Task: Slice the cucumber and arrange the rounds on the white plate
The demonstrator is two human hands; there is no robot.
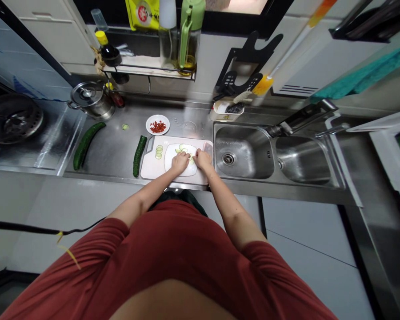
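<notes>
A white plate (188,170) lies on the white cutting board (150,169), with pale green cucumber slices (183,146) on it. Over the plate's middle, my left hand (181,162) has its fingers drawn together at a cucumber slice. My right hand (203,159) is closed in a pinch at the plate's right side, its fingertips at another slice. Both sets of fingertips are small in view and partly hide what they hold. A short stack of cucumber slices (159,152) rests on the board left of the plate. Along the board's left edge lies a dark green cucumber (139,156).
Behind the board stands a small dish of chopped red pieces (158,126). Another cucumber (88,145) and a steel pot (90,100) are farther left. A double sink (244,151) adjoins the board on the right. A bottle shelf (146,68) hangs above the counter.
</notes>
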